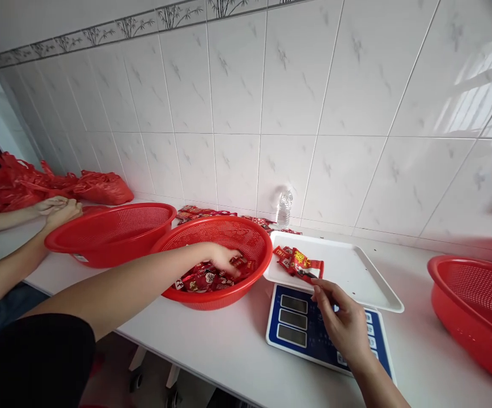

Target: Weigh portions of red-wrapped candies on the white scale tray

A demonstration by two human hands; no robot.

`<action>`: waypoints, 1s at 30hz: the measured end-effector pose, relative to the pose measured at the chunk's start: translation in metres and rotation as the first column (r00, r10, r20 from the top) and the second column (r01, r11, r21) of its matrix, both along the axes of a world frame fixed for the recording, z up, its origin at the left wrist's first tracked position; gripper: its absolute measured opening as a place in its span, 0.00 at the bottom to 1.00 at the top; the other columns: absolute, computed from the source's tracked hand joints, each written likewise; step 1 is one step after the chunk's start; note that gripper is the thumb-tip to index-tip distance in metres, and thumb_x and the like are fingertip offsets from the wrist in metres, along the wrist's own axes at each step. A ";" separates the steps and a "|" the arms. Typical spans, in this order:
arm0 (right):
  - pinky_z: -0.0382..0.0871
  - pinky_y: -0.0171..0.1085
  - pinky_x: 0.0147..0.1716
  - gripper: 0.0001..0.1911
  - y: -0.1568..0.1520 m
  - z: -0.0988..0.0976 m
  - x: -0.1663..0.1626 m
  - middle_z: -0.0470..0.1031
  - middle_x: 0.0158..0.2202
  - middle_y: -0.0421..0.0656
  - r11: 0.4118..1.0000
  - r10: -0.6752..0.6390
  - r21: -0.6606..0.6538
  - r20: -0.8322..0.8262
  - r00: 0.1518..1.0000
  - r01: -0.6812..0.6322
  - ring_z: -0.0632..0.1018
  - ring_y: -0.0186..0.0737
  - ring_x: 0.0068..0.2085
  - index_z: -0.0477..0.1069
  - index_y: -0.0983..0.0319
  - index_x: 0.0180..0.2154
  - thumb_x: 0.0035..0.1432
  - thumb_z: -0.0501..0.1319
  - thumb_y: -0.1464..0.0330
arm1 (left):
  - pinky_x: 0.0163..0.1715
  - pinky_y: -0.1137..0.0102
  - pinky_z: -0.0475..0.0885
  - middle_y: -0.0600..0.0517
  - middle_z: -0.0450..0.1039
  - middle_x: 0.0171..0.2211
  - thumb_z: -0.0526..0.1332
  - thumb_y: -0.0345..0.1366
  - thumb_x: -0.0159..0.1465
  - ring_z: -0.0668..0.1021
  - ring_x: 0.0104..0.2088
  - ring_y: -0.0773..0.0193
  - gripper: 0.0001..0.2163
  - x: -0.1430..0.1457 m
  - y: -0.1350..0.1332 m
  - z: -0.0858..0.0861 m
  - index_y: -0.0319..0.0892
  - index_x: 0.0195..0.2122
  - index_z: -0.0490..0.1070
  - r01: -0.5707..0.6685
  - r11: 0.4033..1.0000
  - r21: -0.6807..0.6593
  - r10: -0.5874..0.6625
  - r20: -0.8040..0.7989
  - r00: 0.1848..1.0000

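Note:
My left hand (223, 258) reaches into a red perforated plastic basket (214, 300), with thumb and fingers curled around a red packet (241, 263); the fingertips are partly hidden. Several small red packets (206, 280) lie in the bottom of this basket. Over a blue and white digital scale (280, 340), my right hand (342, 317) is closed in a pinch, fingertips at the near edge of the packets (299, 260) on the white weighing tray (356, 272). A small dark, slender shape shows at those fingertips; I cannot make out what it is.
More red packets (199, 212) lie along the tiled wall near a clear plastic bottle (285, 207). Another red basket (114, 258) stands at left, beside a co-worker's hands (61, 209) and red plastic bags (101, 187). A further red basket (475, 317) is at right.

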State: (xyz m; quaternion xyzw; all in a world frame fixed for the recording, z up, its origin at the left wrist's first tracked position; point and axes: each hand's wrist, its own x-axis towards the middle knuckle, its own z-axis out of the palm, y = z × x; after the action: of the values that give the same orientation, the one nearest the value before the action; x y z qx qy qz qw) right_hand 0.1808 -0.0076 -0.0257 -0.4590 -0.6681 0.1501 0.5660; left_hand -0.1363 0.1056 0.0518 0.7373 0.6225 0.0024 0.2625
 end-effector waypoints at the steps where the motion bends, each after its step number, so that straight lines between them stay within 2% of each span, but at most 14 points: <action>1: 0.71 0.30 0.27 0.16 0.000 0.000 0.000 0.77 0.27 0.41 1.000 -0.002 0.002 0.005 1.000 0.002 0.77 0.35 0.27 0.76 0.61 0.40 0.62 0.56 0.58 | 0.42 0.66 0.67 0.45 0.76 0.47 0.73 0.45 0.39 0.76 0.46 0.46 0.29 -0.007 -0.007 -0.005 0.47 0.44 0.73 0.002 1.000 -0.015 -0.002 -0.032 0.999; 4: 0.70 0.30 0.27 0.16 0.000 -0.001 0.001 0.77 0.27 0.41 1.000 -0.009 0.006 0.013 1.000 0.009 0.76 0.34 0.26 0.76 0.61 0.40 0.62 0.56 0.58 | 0.34 0.68 0.67 0.48 0.77 0.36 0.70 0.42 0.44 0.77 0.36 0.51 0.16 -0.014 -0.021 -0.015 0.46 0.34 0.74 0.026 0.995 0.099 -0.015 -0.103 0.995; 6: 0.69 0.30 0.27 0.16 0.000 -0.002 0.001 0.77 0.27 0.41 1.000 -0.013 -0.001 0.014 1.000 0.013 0.75 0.34 0.26 0.76 0.61 0.40 0.62 0.56 0.58 | 0.29 0.69 0.66 0.51 0.74 0.29 0.67 0.37 0.47 0.75 0.29 0.56 0.08 -0.012 -0.024 -0.014 0.45 0.28 0.72 0.078 0.984 0.162 -0.061 -0.109 0.992; 8: 0.69 0.30 0.27 0.16 0.001 -0.003 0.001 0.77 0.27 0.41 1.000 -0.006 -0.014 0.010 1.000 0.007 0.75 0.34 0.26 0.76 0.61 0.41 0.62 0.56 0.58 | 0.27 0.71 0.64 0.53 0.73 0.27 0.66 0.35 0.48 0.73 0.27 0.60 0.06 -0.011 -0.021 -0.008 0.44 0.26 0.70 0.107 0.974 0.197 -0.094 -0.072 0.993; 10: 0.69 0.30 0.28 0.15 0.001 -0.004 0.001 0.77 0.27 0.41 1.000 0.003 -0.027 0.009 1.000 -0.003 0.76 0.34 0.27 0.75 0.61 0.41 0.62 0.56 0.58 | 0.27 0.72 0.65 0.54 0.72 0.28 0.66 0.35 0.49 0.73 0.28 0.62 0.07 -0.010 -0.014 0.000 0.44 0.29 0.70 0.093 0.966 0.243 -0.095 -0.004 0.995; 12: 0.69 0.30 0.28 0.15 0.002 -0.005 0.001 0.77 0.27 0.40 0.999 0.007 -0.037 0.009 1.000 -0.006 0.76 0.34 0.27 0.75 0.61 0.41 0.62 0.56 0.59 | 0.26 0.72 0.66 0.54 0.72 0.30 0.65 0.38 0.53 0.74 0.28 0.63 0.09 -0.006 -0.006 0.010 0.45 0.35 0.70 0.025 0.964 0.264 -0.049 0.085 0.995; 16: 0.69 0.30 0.28 0.15 0.002 -0.003 0.000 0.77 0.27 0.40 0.999 -0.001 -0.048 0.005 1.000 0.001 0.76 0.34 0.27 0.75 0.61 0.41 0.62 0.56 0.58 | 0.24 0.73 0.69 0.53 0.72 0.34 0.61 0.39 0.59 0.75 0.28 0.64 0.11 0.019 0.004 0.029 0.45 0.43 0.67 -0.124 0.942 0.312 0.029 0.292 0.956; 18: 0.69 0.30 0.27 0.16 0.002 -0.002 -0.001 0.77 0.26 0.40 0.999 -0.001 -0.048 -0.001 1.000 0.001 0.75 0.34 0.26 0.75 0.61 0.41 0.62 0.56 0.58 | 0.28 0.72 0.70 0.52 0.73 0.36 0.59 0.37 0.61 0.76 0.31 0.64 0.09 0.040 0.004 0.036 0.44 0.43 0.67 -0.132 0.912 0.389 0.000 0.322 0.947; 21: 0.69 0.30 0.27 0.16 0.001 0.000 -0.002 0.77 0.27 0.41 0.999 0.006 -0.045 -0.006 1.000 -0.006 0.75 0.34 0.26 0.75 0.61 0.41 0.62 0.56 0.58 | 0.37 0.69 0.71 0.50 0.74 0.39 0.57 0.33 0.63 0.76 0.37 0.62 0.08 0.074 0.002 0.040 0.43 0.44 0.69 -0.052 0.870 0.490 -0.095 0.270 0.958; 24: 0.70 0.30 0.28 0.16 0.001 0.000 -0.002 0.77 0.28 0.42 0.999 0.017 -0.044 -0.012 1.000 -0.017 0.77 0.35 0.28 0.75 0.62 0.40 0.63 0.55 0.58 | 0.45 0.66 0.69 0.50 0.75 0.42 0.55 0.29 0.63 0.76 0.42 0.60 0.10 0.102 0.002 0.036 0.42 0.46 0.69 0.070 0.841 0.537 -0.218 0.218 0.951; 26: 0.70 0.30 0.29 0.16 0.002 0.000 -0.002 0.78 0.28 0.42 0.999 0.019 -0.040 -0.015 1.000 -0.019 0.78 0.36 0.28 0.75 0.62 0.40 0.63 0.55 0.59 | 0.49 0.65 0.68 0.49 0.75 0.44 0.53 0.26 0.63 0.75 0.45 0.60 0.13 0.117 0.004 0.030 0.41 0.46 0.70 0.140 0.800 0.583 -0.304 0.194 0.933; 28: 0.70 0.30 0.28 0.16 0.003 0.000 -0.002 0.77 0.27 0.42 0.999 0.023 -0.032 -0.018 1.000 -0.023 0.78 0.36 0.28 0.75 0.62 0.40 0.63 0.55 0.59 | 0.53 0.64 0.65 0.46 0.72 0.50 0.56 0.27 0.62 0.73 0.51 0.59 0.15 0.130 0.007 0.022 0.41 0.50 0.69 0.216 0.749 0.626 -0.393 0.157 0.906; 30: 0.70 0.30 0.28 0.15 0.003 0.001 -0.003 0.77 0.27 0.42 0.999 0.026 -0.024 -0.022 0.999 -0.027 0.77 0.35 0.27 0.75 0.62 0.40 0.63 0.55 0.59 | 0.58 0.60 0.61 0.42 0.65 0.58 0.61 0.35 0.61 0.67 0.58 0.53 0.21 0.141 0.007 0.015 0.40 0.55 0.66 0.307 0.741 0.597 -0.451 0.104 0.886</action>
State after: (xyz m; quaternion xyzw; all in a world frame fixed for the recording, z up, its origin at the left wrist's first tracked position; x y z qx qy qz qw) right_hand 0.1783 -0.0045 -0.0251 -0.4554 -0.6662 0.1707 0.5653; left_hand 0.0047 0.1125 0.0673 0.8868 0.3922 0.2225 0.1012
